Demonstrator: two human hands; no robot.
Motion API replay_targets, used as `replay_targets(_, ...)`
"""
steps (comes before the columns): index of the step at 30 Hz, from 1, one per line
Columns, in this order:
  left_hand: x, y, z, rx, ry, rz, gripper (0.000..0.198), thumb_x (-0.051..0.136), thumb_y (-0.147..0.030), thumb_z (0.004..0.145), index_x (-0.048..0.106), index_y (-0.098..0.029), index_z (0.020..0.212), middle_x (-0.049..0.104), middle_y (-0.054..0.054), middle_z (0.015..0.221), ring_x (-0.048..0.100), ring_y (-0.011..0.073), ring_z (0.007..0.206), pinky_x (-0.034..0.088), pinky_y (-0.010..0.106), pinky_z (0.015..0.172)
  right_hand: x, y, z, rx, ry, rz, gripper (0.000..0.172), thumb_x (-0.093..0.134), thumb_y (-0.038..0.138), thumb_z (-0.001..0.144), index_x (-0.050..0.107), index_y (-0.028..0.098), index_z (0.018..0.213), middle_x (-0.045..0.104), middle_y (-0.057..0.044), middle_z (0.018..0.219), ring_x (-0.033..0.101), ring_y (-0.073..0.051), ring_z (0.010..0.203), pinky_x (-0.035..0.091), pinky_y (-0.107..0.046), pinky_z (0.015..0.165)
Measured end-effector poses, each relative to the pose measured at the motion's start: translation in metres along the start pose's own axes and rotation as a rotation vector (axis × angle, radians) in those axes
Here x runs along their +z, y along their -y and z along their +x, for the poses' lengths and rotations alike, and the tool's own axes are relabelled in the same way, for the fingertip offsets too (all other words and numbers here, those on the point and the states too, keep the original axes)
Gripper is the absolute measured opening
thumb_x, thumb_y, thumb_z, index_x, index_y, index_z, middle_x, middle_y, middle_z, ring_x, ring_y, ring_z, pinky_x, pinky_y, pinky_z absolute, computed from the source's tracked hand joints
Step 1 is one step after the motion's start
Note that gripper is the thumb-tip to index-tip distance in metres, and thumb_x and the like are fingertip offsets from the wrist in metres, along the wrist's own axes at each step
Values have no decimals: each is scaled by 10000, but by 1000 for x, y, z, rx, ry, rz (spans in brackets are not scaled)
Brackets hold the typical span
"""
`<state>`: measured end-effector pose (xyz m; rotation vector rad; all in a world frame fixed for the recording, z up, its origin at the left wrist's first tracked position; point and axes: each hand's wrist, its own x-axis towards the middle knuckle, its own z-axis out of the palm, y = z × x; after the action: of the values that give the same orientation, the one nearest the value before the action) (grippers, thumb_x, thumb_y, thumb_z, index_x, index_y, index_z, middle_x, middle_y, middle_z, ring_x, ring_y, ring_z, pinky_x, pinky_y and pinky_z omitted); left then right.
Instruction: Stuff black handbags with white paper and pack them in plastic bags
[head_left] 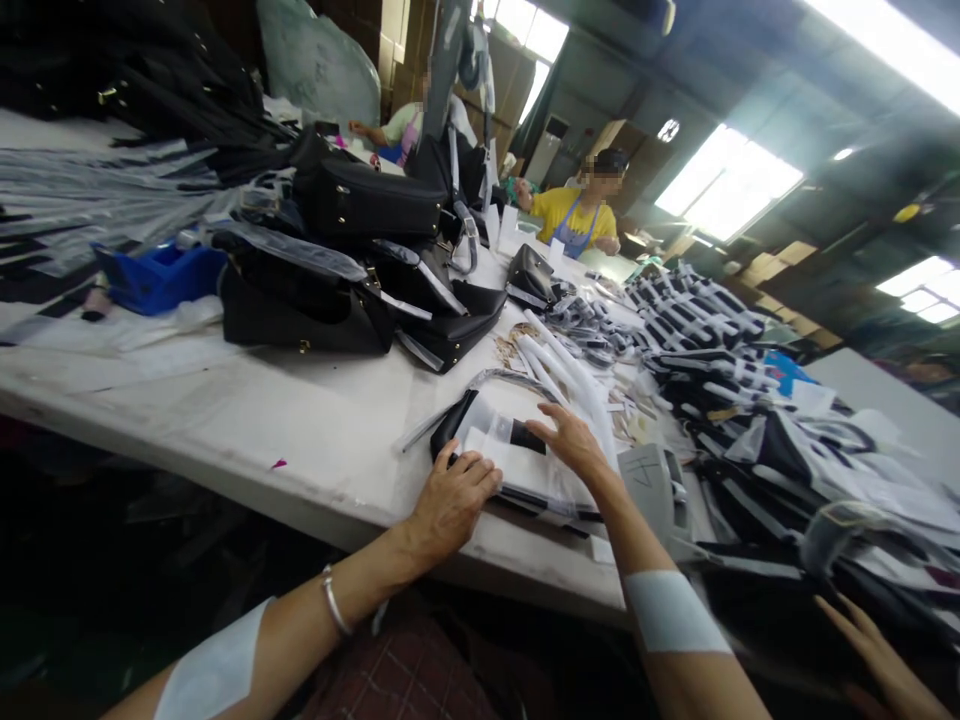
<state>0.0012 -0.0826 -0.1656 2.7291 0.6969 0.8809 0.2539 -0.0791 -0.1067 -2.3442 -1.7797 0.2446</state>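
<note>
Near the front edge of the table lies a black handbag (446,432), its upper face covered with white paper (551,468) and clear film, a wrapped handle arching behind it. My left hand (454,495) rests on the bag's near left part, fingers lying slightly bent over the covering. With fingers stretched out, my right hand (566,435) touches the upper side beside a dark uncovered patch. Neither hand has its fingers closed around anything that I can see.
Black handbags (307,305) are heaped behind to the left, near a blue tape dispenser (161,275). Wrapped straps and bags (697,340) pile up on the right, beyond a grey box-like device (656,495). Another person's hand (862,635) reaches in at lower right; a co-worker (577,215) is across the table (300,430).
</note>
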Motion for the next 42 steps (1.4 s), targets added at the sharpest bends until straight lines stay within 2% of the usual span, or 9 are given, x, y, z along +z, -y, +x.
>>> replay_targets(4,-9,1,11,-38,25,-84,197,642,-225,867,626,-238,1064,676,24,1057,568,221,1058,241,499,1126,-2,-10,-17,44,91,-19,429,566,479,925,663,193,1230,714,-115,1178,659,-262,1099,455,-352,939)
replay_targets(9,-34,4,14,-35,101,-123,125,700,-339,848,670,-238,916,701,13,930,601,220,952,287,481,1074,8,5,-36,33,88,-34,439,558,489,928,666,193,1234,706,-126,1201,618,-290,1160,403,-381,982)
replay_targets(14,-71,20,37,-25,306,-247,96,659,-352,884,717,-275,891,740,-30,863,657,175,857,383,359,961,18,21,-59,41,67,-35,429,539,488,939,644,240,1274,693,-112,1223,594,-293,1186,372,-389,1013)
replay_targets(17,-75,48,70,-199,303,-124,153,584,-341,920,705,-249,937,749,8,941,675,199,894,424,328,854,19,23,-66,38,75,9,428,563,472,922,653,235,1267,697,-115,1213,591,-312,1190,377,-419,1022)
replay_targets(20,-56,81,100,-426,352,40,237,564,-407,906,680,-212,979,742,78,998,687,267,918,442,333,746,12,14,-60,37,74,182,397,572,454,905,680,242,1223,712,-89,1194,639,-286,1113,446,-392,968)
replay_targets(24,-25,110,114,-517,484,33,365,559,-537,857,670,-196,923,738,116,954,687,301,928,440,323,710,-7,-7,-25,122,-66,375,325,526,436,905,741,245,1056,758,-50,1052,697,-244,950,518,-344,861)
replay_targets(29,-10,121,107,-583,417,-134,401,520,-578,850,638,-195,824,710,70,834,660,245,807,388,289,646,-17,-14,50,107,-102,193,283,515,357,917,764,227,951,774,-32,937,710,-212,898,508,-282,817)
replay_targets(36,4,141,98,-613,263,-410,409,468,-543,892,622,-182,777,640,20,697,588,179,674,330,262,600,14,5,145,146,-2,-88,235,607,303,867,766,196,1004,761,-108,998,695,-250,967,487,-300,832)
replay_targets(42,8,141,102,-632,221,-419,289,517,-426,900,651,-192,796,692,35,768,621,185,717,343,262,627,35,12,172,147,15,-246,269,508,188,908,755,142,1004,731,-164,1086,685,-265,1015,482,-312,842)
